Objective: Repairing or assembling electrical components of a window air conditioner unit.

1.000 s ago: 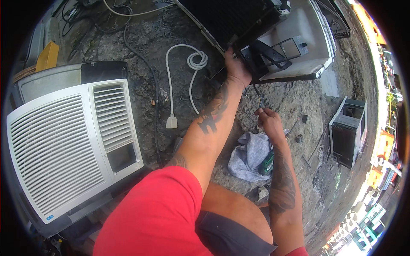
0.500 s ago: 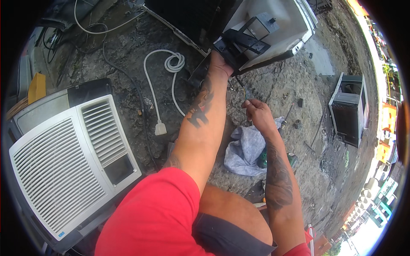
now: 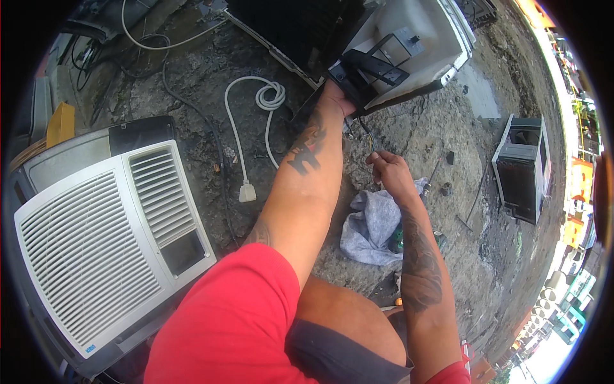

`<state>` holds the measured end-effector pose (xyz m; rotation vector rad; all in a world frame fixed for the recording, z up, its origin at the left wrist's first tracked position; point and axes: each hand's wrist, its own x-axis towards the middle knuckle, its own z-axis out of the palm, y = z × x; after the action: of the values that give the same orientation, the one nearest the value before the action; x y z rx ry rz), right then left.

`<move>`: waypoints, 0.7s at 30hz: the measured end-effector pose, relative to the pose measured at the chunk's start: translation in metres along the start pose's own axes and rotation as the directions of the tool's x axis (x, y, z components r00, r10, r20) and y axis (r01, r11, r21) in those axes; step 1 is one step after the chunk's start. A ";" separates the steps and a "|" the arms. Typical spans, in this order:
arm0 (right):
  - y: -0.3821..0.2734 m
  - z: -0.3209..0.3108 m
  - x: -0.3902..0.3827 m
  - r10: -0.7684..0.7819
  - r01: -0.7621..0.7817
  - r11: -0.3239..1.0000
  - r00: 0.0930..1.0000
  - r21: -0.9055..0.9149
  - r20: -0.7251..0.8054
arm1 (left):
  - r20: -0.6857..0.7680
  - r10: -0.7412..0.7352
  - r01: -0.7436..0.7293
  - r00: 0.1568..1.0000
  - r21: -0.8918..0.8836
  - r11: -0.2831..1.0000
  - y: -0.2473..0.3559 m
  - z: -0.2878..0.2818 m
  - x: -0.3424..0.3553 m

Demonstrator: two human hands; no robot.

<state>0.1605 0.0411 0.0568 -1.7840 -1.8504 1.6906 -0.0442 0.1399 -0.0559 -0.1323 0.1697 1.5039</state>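
A black control box [image 3: 358, 75] with a flat bracket sits at the open front of a white-walled appliance casing [image 3: 441, 54]. My left hand [image 3: 335, 101] grips this box from below, its fingers mostly hidden behind it. Out of the box hangs a dark cable [image 3: 365, 127] that splits into thin wires at its lower end. Thumb and fingertips of my right hand [image 3: 390, 171] are pinched together at those wire ends. Just under the right hand lies a crumpled grey cloth [image 3: 371, 224], partly covering a green tool [image 3: 396, 240] that my right forearm also hides.
To my left lies a window air conditioner with a white louvred front [image 3: 89, 249]. A coiled white cord with a plug [image 3: 247, 191] rests on the rough ground [image 3: 300, 256]. A smaller metal-framed unit [image 3: 523, 168] stands at the right, near scattered small black pieces [image 3: 446, 189].
The whole view has shifted slightly, so most things sit a little farther right and lower. Both hands keep their places at the control box and the wires.
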 end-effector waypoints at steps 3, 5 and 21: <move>-0.002 0.000 0.001 -0.005 0.005 1.000 1.000 0.013 0.009 | -0.049 -0.012 0.011 0.999 -0.014 1.000 0.004 -0.007 0.001; -0.001 -0.001 0.003 -0.026 0.026 1.000 0.999 0.017 0.019 | -0.065 0.024 -0.025 0.998 -0.016 1.000 0.005 -0.011 -0.002; 0.009 -0.015 0.014 -0.038 0.028 0.973 0.999 -0.231 -0.039 | -0.475 0.088 0.374 0.875 0.783 0.497 0.027 0.054 -0.077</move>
<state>0.1721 0.0575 0.0480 -1.8409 -2.1200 1.4658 -0.0743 0.0763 0.0128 0.3192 1.2724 1.0205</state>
